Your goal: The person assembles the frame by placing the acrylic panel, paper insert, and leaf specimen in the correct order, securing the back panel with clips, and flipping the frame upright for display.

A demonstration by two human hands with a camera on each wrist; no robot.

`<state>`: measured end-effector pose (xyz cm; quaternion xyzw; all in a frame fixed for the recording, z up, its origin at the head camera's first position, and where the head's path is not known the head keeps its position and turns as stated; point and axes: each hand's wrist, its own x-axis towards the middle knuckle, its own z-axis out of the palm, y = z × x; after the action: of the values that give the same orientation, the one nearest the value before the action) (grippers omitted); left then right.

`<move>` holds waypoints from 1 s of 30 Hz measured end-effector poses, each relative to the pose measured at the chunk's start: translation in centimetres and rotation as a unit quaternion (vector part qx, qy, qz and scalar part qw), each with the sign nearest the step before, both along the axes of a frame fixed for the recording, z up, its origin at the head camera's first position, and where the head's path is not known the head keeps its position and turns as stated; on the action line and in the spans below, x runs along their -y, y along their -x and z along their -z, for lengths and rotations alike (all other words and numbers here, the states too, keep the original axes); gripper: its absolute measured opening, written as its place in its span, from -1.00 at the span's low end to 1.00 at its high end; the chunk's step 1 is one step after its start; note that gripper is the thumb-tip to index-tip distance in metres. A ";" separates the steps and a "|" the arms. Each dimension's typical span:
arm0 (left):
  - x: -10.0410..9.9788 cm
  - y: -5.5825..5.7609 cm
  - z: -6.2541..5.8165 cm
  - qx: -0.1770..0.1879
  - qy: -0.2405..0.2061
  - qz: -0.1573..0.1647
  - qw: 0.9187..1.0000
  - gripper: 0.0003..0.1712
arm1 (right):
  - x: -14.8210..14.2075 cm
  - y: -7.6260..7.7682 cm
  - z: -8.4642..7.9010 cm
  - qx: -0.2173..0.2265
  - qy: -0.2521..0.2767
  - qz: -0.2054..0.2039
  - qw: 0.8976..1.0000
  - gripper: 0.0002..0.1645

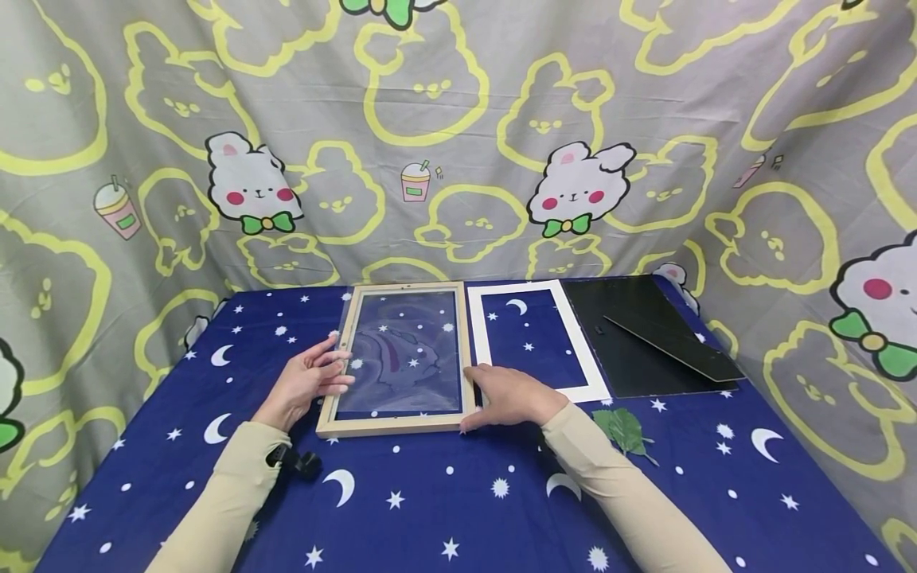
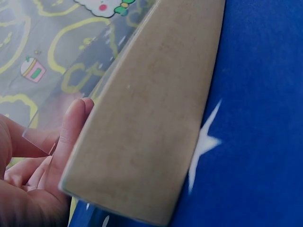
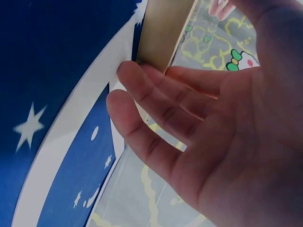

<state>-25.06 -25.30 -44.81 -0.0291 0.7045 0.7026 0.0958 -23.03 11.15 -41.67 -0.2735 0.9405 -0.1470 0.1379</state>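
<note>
A light wooden picture frame lies flat on the table, with a clear sheet over its opening. My left hand is at the frame's left side and pinches the sheet's edge. In the left wrist view, a corner of the clear sheet shows among the fingers, beside the frame's wooden side. My right hand rests against the frame's right side near the front corner. Its fingers are loosely extended in the right wrist view, close to the wood.
Right of the frame lies a white mat border. Beyond it is a black backing board with a folded-out stand flap. A green leaf lies behind the right forearm. A patterned curtain hangs behind the table.
</note>
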 end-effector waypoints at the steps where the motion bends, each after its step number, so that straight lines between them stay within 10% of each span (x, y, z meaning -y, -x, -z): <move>1: 0.0 0.0 0.0 0.001 0.003 0.001 1.000 -0.17 | -0.1 0.1 0.0 0.002 0.005 -0.003 1.000 0.18; 30: -0.8 -0.3 -0.2 0.011 -0.006 0.020 1.000 -0.20 | -0.2 0.1 -0.1 0.010 0.007 -0.005 1.000 0.16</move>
<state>-24.80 -24.54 -44.60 -0.0223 0.6998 0.7041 0.1183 -23.10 11.32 -41.62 -0.2781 0.9366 -0.1555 0.1458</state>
